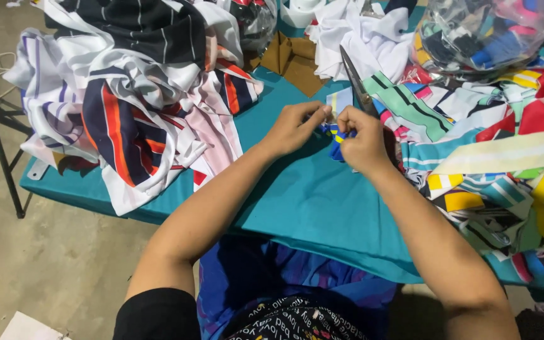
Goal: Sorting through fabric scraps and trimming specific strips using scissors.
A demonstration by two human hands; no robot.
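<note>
Teal cloth covers the bench (297, 201); near its far edge, left hand (294, 126) and right hand (363, 141) pinch a small blue-and-yellow fabric scrap (336, 140) between them, lifted for close handling, grey shears (357, 82) just beyond.

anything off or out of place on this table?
One thing: the large metal scissors lie open among loose cloth just beyond the right hand, blades exposed. The striped fabric heap spills over the teal-covered table's left edge. Both hands pinch a small blue-and-yellow fabric piece.
</note>
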